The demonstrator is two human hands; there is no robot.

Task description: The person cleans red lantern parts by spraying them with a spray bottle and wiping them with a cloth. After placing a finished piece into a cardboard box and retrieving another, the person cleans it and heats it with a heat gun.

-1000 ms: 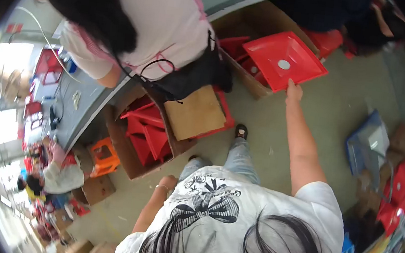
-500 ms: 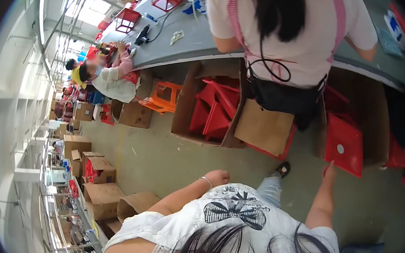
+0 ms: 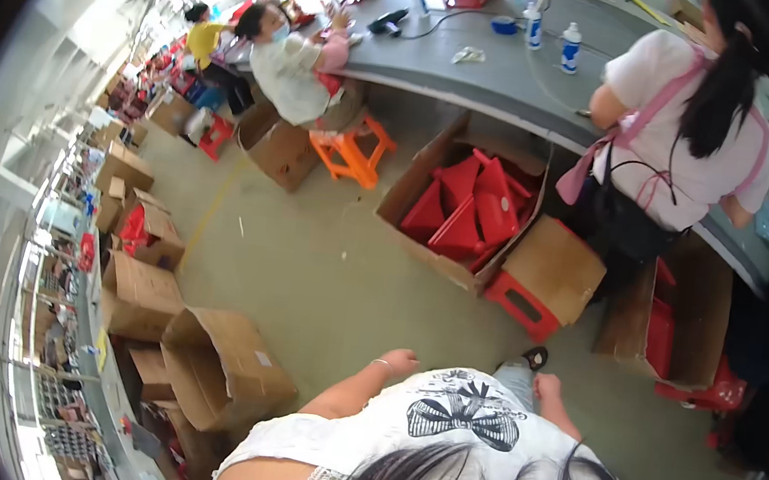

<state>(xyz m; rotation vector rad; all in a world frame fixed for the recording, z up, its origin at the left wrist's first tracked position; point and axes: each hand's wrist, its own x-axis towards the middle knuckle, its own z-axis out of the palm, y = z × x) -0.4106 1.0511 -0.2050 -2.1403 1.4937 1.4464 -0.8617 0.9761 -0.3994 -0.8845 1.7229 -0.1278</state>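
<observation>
My left hand (image 3: 402, 362), a bracelet at its wrist, hangs in front of my shirt with its fingers curled and nothing visible in them. Close to my right hip, my right hand (image 3: 548, 387) is closed, and no object shows in it. Both hands are over the floor, apart from any box. Nearest ahead is a red stool (image 3: 522, 309) topped with a cardboard sheet (image 3: 554, 272). To its left, a cardboard box (image 3: 391, 205) holds several red parts (image 3: 482, 208). A red panel (image 3: 660, 336) sits in the box (image 3: 625, 317) on the right.
A long grey table (image 3: 441, 54) runs across the back, with bottles and red frames on it. A person (image 3: 672, 130) stands at it; another (image 3: 289, 75) sits by an orange stool (image 3: 354, 151). An open cardboard box (image 3: 267, 373) and others line the left.
My right hand has let go of the red panel and come back towards my body. The panel is now in the right box. The view has swung left, showing more of the table and aisle.
</observation>
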